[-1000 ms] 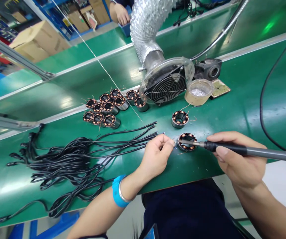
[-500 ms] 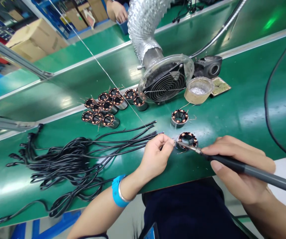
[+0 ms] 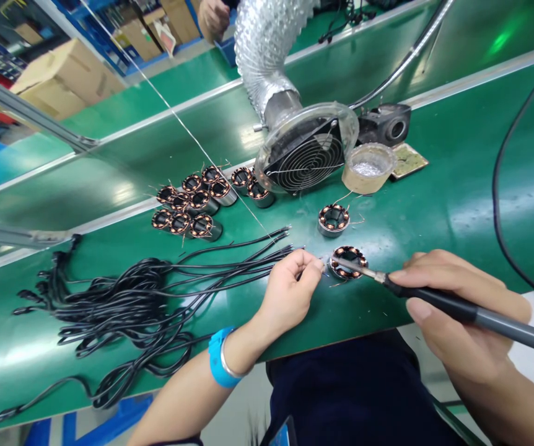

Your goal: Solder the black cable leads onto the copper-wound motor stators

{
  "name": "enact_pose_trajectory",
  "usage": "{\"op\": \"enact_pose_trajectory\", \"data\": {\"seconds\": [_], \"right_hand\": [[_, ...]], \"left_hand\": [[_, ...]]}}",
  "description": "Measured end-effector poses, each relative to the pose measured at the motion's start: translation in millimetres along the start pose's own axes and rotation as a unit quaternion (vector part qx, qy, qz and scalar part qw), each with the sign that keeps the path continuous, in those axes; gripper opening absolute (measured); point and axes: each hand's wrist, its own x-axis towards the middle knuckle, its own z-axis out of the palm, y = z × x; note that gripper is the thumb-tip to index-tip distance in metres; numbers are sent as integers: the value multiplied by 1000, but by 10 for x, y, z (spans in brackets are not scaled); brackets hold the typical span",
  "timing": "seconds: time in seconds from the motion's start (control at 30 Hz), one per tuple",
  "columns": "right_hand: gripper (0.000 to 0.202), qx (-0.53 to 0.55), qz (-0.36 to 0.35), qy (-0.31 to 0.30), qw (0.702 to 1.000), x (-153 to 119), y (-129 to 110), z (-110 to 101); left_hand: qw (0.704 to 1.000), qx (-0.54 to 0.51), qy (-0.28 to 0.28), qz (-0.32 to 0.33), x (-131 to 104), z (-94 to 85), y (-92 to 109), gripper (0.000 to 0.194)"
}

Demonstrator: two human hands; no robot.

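Note:
My right hand [image 3: 466, 316] is wrapped round the grey and black handle of a soldering iron [image 3: 438, 303], whose metal tip lies over the near motor stator [image 3: 349, 261]. That stator is a ring with copper windings, standing on the green bench. To its left, my left hand [image 3: 292, 288] pinches a thin wire [image 3: 323, 265] at the stator's edge; the fingers hide most of it. A second stator [image 3: 334, 220] stands just behind, with loose copper leads sticking out. Beside my left hand lie the stripped ends of several black power cords [image 3: 248, 260].
Several stators [image 3: 202, 201] stand grouped at the back left. A fume extractor fan [image 3: 311, 158] on a foil duct [image 3: 267, 56] hangs behind the work. Right of it are a round tub [image 3: 369, 176], a flat sponge tray [image 3: 409, 162] and an iron holder [image 3: 388, 126]. A co-worker's hand [image 3: 214, 18] shows beyond.
My right hand has drawn the soldering iron a little to the right, its tip moving away from my left fingertips. My left hand stays almost in place. The co-worker's hand has shifted slightly.

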Motion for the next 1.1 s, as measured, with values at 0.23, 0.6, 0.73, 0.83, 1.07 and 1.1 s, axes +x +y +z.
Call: {"op": "enact_pose_trajectory", "data": {"seconds": [0.23, 0.6, 0.73, 0.83, 1.07, 1.1], "right_hand": [[34, 36, -40, 32, 998, 55, 24, 35], [35, 0, -52, 12, 999, 148, 87, 335], [20, -36, -133, -79, 987, 284, 131, 471], [22, -61, -174, -86, 979, 316, 152, 512], [27, -88, -103, -76, 988, 157, 41, 414], [29, -87, -102, -79, 988, 132, 26, 415]], "left_hand": [[1000, -3, 4, 1, 4, 0, -2, 22], [999, -8, -39, -5, -12, -38, -65, 31], [997, 19, -67, 29, -39, -82, -116, 39], [992, 65, -85, 60, -60, -116, -70, 39], [963, 224, -65, 138, -78, -152, 97, 23], [969, 202, -73, 122, -71, -153, 86, 25]]}}
